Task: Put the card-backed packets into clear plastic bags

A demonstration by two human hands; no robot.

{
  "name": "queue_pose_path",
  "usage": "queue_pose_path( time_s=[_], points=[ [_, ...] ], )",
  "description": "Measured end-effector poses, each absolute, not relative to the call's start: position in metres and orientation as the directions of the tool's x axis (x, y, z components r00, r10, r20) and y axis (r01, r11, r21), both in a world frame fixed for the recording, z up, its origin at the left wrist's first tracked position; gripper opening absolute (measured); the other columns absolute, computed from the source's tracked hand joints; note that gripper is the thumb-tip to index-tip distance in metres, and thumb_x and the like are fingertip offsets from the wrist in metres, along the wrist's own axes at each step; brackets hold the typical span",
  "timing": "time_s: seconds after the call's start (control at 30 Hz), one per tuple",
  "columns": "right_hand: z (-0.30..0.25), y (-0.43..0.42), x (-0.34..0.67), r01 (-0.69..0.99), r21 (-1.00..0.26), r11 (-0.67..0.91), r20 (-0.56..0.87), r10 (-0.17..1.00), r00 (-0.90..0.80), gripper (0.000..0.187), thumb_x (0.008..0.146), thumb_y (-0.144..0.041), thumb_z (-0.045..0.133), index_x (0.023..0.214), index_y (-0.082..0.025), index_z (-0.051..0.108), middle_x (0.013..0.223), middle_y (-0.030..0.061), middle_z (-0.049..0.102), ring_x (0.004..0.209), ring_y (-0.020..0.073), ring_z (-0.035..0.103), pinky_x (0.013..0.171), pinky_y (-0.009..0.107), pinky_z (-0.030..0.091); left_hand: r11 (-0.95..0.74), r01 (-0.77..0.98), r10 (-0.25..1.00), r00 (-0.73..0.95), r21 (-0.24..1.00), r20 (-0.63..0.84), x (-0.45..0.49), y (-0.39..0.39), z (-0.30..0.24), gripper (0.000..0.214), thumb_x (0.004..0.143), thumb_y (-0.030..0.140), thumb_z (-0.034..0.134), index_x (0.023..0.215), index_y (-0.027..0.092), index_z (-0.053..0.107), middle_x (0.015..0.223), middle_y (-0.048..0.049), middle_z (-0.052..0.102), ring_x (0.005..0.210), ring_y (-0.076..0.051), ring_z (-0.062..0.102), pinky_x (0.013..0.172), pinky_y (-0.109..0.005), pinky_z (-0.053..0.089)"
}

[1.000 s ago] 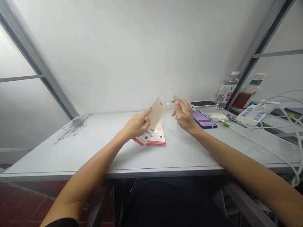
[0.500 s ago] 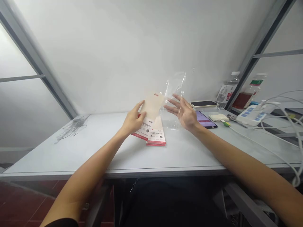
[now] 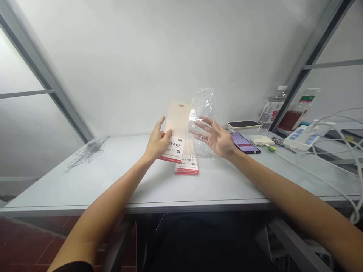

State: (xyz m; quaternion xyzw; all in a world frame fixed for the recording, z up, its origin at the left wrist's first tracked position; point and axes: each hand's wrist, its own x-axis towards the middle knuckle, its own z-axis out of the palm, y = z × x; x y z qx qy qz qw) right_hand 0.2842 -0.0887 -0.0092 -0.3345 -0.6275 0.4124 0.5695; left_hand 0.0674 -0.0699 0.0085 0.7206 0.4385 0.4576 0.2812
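Observation:
My left hand (image 3: 157,143) grips a tall beige card (image 3: 176,128) with a red bottom edge and printed text, held upright above the table. A clear plastic bag (image 3: 203,109) stands beside it, touching the spread fingers of my right hand (image 3: 214,136), which is held palm-in against the bag's side. Whether the thumb pinches the bag is not clear. Under the card, a small stack of the same cards (image 3: 187,164) lies flat on the grey table (image 3: 113,181).
A pile of clear wrappers (image 3: 86,151) lies at the back left. To the right are two phones (image 3: 244,142), a small white box (image 3: 262,140), two bottles (image 3: 272,107), a white power strip (image 3: 302,136) and white cables (image 3: 326,177).
My left hand turned the card upright and raised it. My right hand opened from a pinch to spread fingers, and the clear bag moved in close beside the card.

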Motion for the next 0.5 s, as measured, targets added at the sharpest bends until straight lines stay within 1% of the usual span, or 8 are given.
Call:
queue_pose_path(
  time_s=[0.1,0.17,0.23,0.3,0.4,0.5],
  points=[
    [-0.0082,-0.0914,0.2823,-0.074,-0.906,0.417,0.424,0.889,-0.174,0.046,0.091,-0.050,0.017,0.126,-0.033,0.043,0.136,0.0033,0.047,0.110,0.0255,0.057,0.087,0.050,0.046,-0.429,0.325,0.902,0.196,0.843,0.384,0.0683,-0.0677,0.0068,0.061,0.085,0.038,0.046,0.139,0.020,0.025,0.073,-0.0027,0.066,0.058,-0.013,0.061,0.054,-0.023,0.048],
    [-0.0082,-0.0922,0.2816,-0.105,-0.908,0.406,0.419,0.888,-0.191,0.045,0.091,-0.049,0.019,0.124,-0.033,0.045,0.135,0.0029,0.048,0.110,0.0252,0.057,0.087,0.050,0.046,-0.414,0.291,0.908,0.199,0.863,0.368,0.0688,-0.0653,0.0048,0.056,0.084,0.040,0.046,0.134,0.019,0.033,0.075,-0.0034,0.067,0.059,-0.013,0.061,0.052,-0.023,0.048],
    [-0.0087,-0.0923,0.2816,-0.119,-0.912,0.392,0.409,0.892,-0.192,0.044,0.091,-0.049,0.019,0.124,-0.033,0.045,0.134,0.0024,0.049,0.110,0.0255,0.057,0.087,0.051,0.046,-0.411,0.270,0.909,0.194,0.871,0.368,0.0691,-0.0631,0.0026,0.048,0.084,0.042,0.046,0.125,0.018,0.043,0.077,-0.0039,0.067,0.060,-0.013,0.062,0.051,-0.023,0.048],
    [-0.0094,-0.0918,0.2822,-0.137,-0.916,0.376,0.398,0.894,-0.206,0.044,0.091,-0.049,0.020,0.123,-0.034,0.045,0.134,0.0016,0.049,0.110,0.0254,0.057,0.088,0.051,0.045,-0.414,0.257,0.908,0.187,0.873,0.376,0.0694,-0.0619,0.0009,0.041,0.083,0.044,0.046,0.114,0.018,0.050,0.079,-0.0040,0.067,0.061,-0.013,0.062,0.051,-0.023,0.049],
    [-0.0106,-0.0913,0.2828,-0.191,-0.912,0.362,0.401,0.884,-0.241,0.042,0.091,-0.048,0.021,0.122,-0.035,0.046,0.133,0.0011,0.051,0.110,0.0250,0.057,0.089,0.051,0.044,-0.413,0.224,0.908,0.178,0.883,0.380,0.0704,-0.0622,0.0002,0.034,0.083,0.045,0.046,0.103,0.018,0.051,0.078,-0.0030,0.065,0.060,-0.013,0.061,0.051,-0.023,0.048],
    [-0.0111,-0.0924,0.2816,-0.177,-0.916,0.361,0.395,0.889,-0.230,0.042,0.091,-0.051,0.022,0.120,-0.035,0.048,0.128,0.0026,0.055,0.105,0.0258,0.060,0.087,0.054,0.045,-0.411,0.193,0.909,0.168,0.891,0.383,0.0716,-0.0632,0.0013,0.030,0.083,0.045,0.046,0.097,0.018,0.049,0.073,-0.0012,0.062,0.057,-0.011,0.058,0.049,-0.021,0.046]
  ],
)
